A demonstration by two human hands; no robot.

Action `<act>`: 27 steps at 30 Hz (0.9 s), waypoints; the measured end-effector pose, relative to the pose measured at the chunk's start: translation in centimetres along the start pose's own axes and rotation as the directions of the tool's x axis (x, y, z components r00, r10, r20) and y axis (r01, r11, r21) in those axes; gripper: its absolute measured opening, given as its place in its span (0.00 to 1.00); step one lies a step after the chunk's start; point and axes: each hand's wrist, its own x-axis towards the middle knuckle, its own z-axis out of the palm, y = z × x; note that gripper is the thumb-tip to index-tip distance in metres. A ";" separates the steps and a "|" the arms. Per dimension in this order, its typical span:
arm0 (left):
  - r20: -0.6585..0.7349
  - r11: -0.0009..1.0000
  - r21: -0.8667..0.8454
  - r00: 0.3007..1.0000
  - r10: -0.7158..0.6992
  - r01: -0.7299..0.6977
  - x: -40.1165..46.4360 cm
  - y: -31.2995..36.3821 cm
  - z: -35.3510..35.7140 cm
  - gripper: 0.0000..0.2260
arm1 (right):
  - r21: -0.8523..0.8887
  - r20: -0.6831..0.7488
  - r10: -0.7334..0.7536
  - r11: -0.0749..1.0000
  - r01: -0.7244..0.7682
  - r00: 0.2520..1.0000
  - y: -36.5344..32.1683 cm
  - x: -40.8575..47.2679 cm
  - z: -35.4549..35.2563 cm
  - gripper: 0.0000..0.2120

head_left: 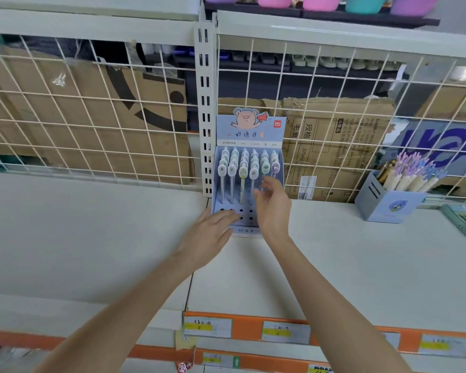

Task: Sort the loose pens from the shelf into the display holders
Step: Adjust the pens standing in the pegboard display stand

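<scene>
Left hand (213,227) flat, grip open, on display holder (246,184) base | right hand (273,208) grip open, empty, pens (242,168) just beyond fingertips | risk: reaching fingers knock upright pens askew

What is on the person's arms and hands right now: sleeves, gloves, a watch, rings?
Nothing shows. Both forearms are bare up to the frame's lower edge, with no sleeve in view. The left hand and right hand wear no gloves, watch, bracelet or visible rings.
</scene>
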 end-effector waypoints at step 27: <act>-0.385 0.507 0.159 0.526 -0.758 0.847 -30.7 -35.4 -30.5 0.16 | -0.137 0.843 -0.343 0.608 0.782 0.414 -21.2 -14.8 43.8 0.24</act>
